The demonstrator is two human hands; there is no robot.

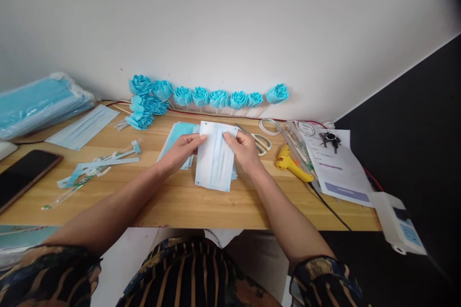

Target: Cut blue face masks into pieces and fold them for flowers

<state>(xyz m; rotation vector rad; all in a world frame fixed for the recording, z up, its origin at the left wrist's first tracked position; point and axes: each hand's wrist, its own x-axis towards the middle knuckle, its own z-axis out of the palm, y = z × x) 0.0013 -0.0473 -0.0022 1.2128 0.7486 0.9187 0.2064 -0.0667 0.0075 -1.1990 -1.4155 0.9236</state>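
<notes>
A pale blue pleated face mask (215,160) hangs upright over the wooden table (180,201), white side toward me. My left hand (182,149) pinches its upper left edge. My right hand (244,148) pinches the upper right edge. Under the mask lies a small stack of blue masks (177,135). Both hands are closed on the mask.
Several blue fabric roses (201,96) line the wall. Scissors (261,141), a tape roll (270,126), a yellow glue gun (291,163), papers with keys (329,139) lie right. A mask pack (39,103), a loose mask (83,126), cut strips (97,165) and a phone (23,172) lie left.
</notes>
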